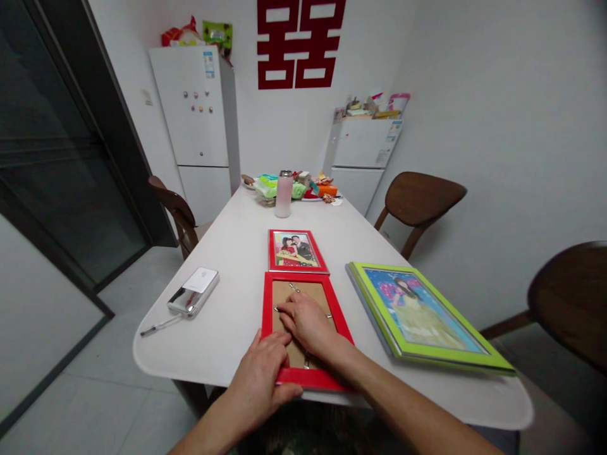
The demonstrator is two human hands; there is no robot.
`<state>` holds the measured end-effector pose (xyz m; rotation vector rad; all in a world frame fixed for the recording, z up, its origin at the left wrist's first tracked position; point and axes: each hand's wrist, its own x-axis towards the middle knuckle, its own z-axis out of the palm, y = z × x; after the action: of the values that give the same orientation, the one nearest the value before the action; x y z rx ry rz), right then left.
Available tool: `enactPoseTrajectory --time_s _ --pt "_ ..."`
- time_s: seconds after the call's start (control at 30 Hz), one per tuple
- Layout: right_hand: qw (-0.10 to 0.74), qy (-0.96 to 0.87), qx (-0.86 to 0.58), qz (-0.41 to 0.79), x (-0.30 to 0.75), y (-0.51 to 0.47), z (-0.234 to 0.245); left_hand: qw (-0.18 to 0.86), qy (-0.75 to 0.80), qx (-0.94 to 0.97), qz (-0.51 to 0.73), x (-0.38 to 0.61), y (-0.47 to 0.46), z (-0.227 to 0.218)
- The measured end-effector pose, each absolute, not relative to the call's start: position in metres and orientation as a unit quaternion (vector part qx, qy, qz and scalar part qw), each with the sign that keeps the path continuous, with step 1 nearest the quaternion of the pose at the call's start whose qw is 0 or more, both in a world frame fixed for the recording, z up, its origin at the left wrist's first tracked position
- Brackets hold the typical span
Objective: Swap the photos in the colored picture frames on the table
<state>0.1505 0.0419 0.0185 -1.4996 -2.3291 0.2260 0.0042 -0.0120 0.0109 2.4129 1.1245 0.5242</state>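
Note:
A red picture frame (268, 297) lies face down near the table's front edge, its brown backing (281, 289) showing. Small metal clips (329, 315) sit around the backing. My left hand (260, 363) grips the frame's lower left corner, thumb along the front edge and fingers over the left side. My right hand (306, 319) reaches across the backing, its fingers bent together at the left metal clip (275, 309). That hand and forearm hide part of the backing and the frame's lower right. Just beyond lies a second red frame (270, 251), face up with a couple's photo (296, 250).
Green-edged picture frames (427, 316) lie stacked at the right. A silver device (194, 291) with a short cable is at the left. A pink bottle (284, 194) stands farther back, before a pile of packets (303, 184). Wooden chairs (422, 197) flank the white table (227, 253).

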Motion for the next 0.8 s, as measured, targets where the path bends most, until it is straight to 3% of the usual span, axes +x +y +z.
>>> enactPoseTrajectory --time_s 0.3,0.8 --pt "0.177 -0.823 -0.532 0.09 0.144 0.05 0.012 0.23 0.413 0.864 0.173 0.004 -0.011 0.01" --pt "0.256 -0.625 -0.728 0.113 0.172 0.107 0.003 0.219 0.414 0.868 0.168 0.003 -0.014 0.013"
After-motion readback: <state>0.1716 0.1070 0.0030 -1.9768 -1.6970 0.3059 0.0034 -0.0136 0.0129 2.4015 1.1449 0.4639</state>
